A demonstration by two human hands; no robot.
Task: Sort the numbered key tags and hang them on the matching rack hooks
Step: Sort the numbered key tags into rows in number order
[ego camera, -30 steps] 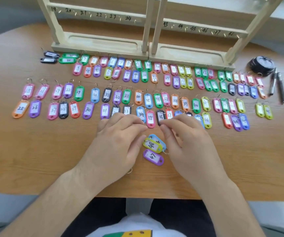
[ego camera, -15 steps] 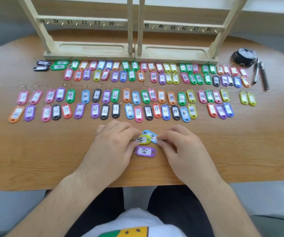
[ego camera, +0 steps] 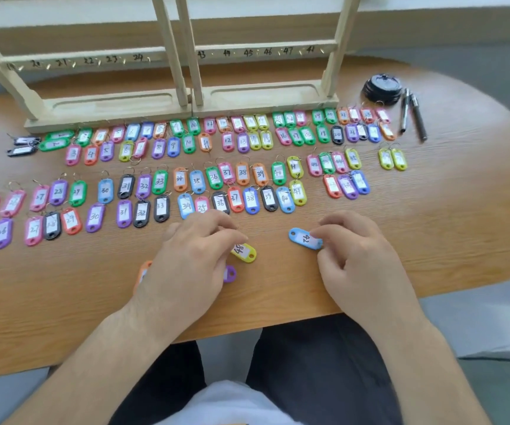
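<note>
From the head camera I see the wooden table [ego camera: 431, 228] from above, with the rack [ego camera: 186, 102] standing at its far edge; its lower rails carry handwritten numbers, 20 to 24 on the left and 43 to 47 on the right. In front of the rack base the rows of tags [ego camera: 241, 179] lie flat on the wood, sorted in number order and many of them paired. Both hands are on the near part of the table, well apart. My left hand [ego camera: 192, 262] lies palm down with its fingers bent, the fingertips on the left end of the yellow tag [ego camera: 245, 252] marked 48; I cannot tell whether it pinches that tag or only touches it. A purple tag [ego camera: 230, 273] sticks out from under the same hand on the right, and an orange tag [ego camera: 143, 271] on the left. My right hand [ego camera: 358, 259] pinches the right end of the blue tag [ego camera: 302, 238] marked 42, which lies on the table below the row of 40s. Two pens [ego camera: 413, 115] and a black round object [ego camera: 382, 88] lie at the far right.
</note>
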